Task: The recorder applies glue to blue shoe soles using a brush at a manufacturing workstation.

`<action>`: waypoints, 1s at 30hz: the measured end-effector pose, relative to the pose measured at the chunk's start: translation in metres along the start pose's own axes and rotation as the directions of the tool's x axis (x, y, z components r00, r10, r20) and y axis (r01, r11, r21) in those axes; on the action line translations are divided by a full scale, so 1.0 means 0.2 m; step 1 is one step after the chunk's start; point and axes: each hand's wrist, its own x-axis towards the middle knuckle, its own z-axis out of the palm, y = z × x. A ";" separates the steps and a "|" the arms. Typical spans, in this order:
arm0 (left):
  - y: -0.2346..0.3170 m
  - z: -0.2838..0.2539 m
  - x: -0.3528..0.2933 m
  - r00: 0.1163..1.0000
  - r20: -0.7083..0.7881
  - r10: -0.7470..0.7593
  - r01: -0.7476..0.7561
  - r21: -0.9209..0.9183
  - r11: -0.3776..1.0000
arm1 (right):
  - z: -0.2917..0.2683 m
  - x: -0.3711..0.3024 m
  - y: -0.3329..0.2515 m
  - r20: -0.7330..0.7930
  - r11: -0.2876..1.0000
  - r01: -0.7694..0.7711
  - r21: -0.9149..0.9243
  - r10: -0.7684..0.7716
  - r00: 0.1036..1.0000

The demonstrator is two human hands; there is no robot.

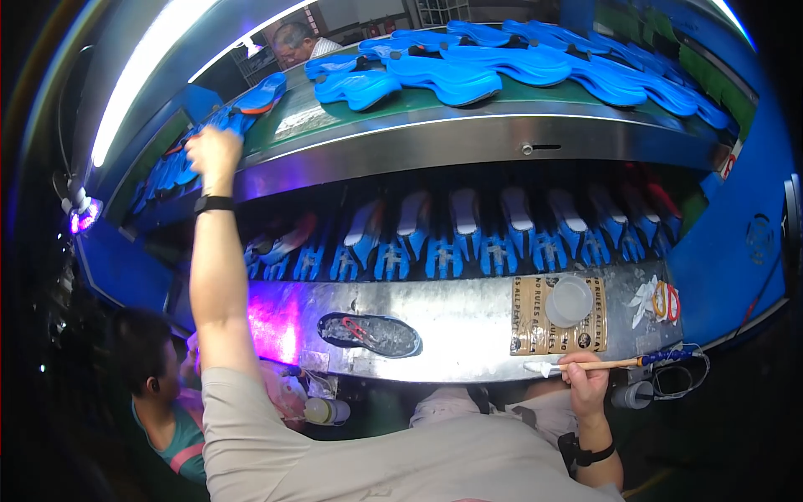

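Observation:
My left hand (214,155) reaches far up to the left, over blue shoe soles (171,167) lying on the green conveyor belt. Motion blurs its fingers, and I cannot make out whether it touches or holds one. Low on the right, my right hand (585,381) grips the wooden handle of a brush (606,365); its white-coated tip points left over the table's front edge. A dark shoe sole (368,335) with a blue rim and a red mark lies flat on the metal table (452,318), between my hands.
A pale round bowl (570,301) sits on printed brown cardboard (525,330), with elastic bands (667,301) to its right. More blue soles (452,75) cover the upper belt (288,125). Shoes on blue holders (464,222) line the lower level. One person (159,376) is at left, another (297,46) beyond.

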 end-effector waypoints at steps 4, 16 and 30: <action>-0.40 0.13 0.26 0.932 0.361 0.020 -0.017 -0.010 1.000 | 0.00 0.02 0.00 0.038 0.999 -0.044 -0.024 0.045 0.998; -0.77 -0.14 -0.17 0.886 -0.457 -0.083 -0.156 -0.462 0.873 | -0.01 0.08 -0.06 0.056 0.976 0.012 -0.217 0.000 0.998; -0.47 -0.59 -1.41 0.846 0.337 0.412 0.328 -0.940 0.095 | -0.18 0.52 -0.13 0.037 0.541 0.159 -0.826 -0.229 0.973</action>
